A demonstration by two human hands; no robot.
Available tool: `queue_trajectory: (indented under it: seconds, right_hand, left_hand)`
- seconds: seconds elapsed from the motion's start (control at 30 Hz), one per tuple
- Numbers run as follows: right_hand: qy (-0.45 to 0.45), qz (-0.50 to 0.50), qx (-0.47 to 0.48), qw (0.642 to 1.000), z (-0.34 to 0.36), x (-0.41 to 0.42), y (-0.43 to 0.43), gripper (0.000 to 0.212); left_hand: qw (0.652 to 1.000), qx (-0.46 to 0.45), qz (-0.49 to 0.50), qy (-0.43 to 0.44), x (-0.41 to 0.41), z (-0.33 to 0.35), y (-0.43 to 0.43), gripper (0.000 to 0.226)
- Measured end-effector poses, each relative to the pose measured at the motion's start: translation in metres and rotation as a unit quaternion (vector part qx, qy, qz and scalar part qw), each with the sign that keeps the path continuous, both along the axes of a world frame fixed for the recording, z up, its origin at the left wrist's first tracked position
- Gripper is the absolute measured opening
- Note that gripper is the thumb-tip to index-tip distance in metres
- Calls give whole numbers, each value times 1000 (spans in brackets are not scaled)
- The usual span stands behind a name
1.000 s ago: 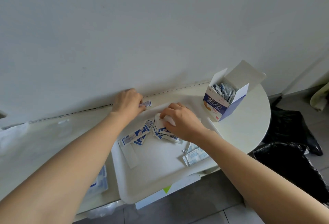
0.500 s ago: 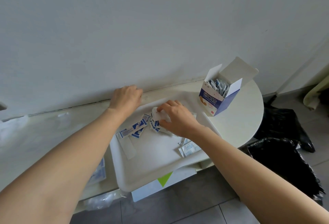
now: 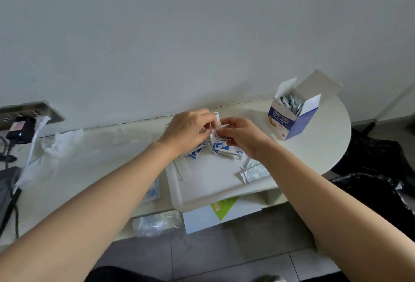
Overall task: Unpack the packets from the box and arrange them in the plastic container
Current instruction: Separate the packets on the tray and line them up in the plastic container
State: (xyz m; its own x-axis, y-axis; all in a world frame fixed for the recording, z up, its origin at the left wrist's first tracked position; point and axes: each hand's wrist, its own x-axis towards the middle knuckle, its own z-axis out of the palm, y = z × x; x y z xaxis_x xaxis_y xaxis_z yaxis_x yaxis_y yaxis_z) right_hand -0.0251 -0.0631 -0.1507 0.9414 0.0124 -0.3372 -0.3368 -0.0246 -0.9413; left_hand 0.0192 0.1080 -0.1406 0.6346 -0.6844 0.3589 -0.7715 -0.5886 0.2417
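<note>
Left hand (image 3: pixel 188 129) has joined right hand (image 3: pixel 243 134); both seem to pinch packets (image 3: pixel 219 143), their fingertips partly hidden.

Hands: two, left hand (image 3: pixel 188 131) and right hand (image 3: pixel 242 134)
Box (image 3: pixel 289 122): one
Plastic container (image 3: pixel 213 183): one
Loose packets (image 3: pixel 221 147): one overlapping heap, too tangled to count
Boxed packets (image 3: pixel 290 102): many, not countable
Clear-wrapped packs (image 3: pixel 253 173): at least two
White-and-green carton (image 3: pixel 222 214): one
Power strip (image 3: pixel 31 111): one
</note>
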Motion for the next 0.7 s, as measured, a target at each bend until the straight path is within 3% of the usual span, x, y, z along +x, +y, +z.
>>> queue_trajectory:
  seconds: [0.1, 0.17, 0.37, 0.7]
  right_hand:
    - [-3, -31, -38, 999, 1, -2, -3, 15]
    - [-1, -32, -81, 996, 0, -5, -5, 14]
    - [14, 5, -165, 986, -11, -16, -3, 16]
    - [24, 20, -194, 981, -20, -20, -6, 17]
  left_hand:
    - [992, 3, 90, 87, -4, -4, 6, 27]
    - [978, 55, 151, 130, -7, -8, 9, 21]
    - [935, 216, 250, 129, -23, -32, 1, 22]
    - [912, 115, 327, 222, -17, -44, 2, 22]
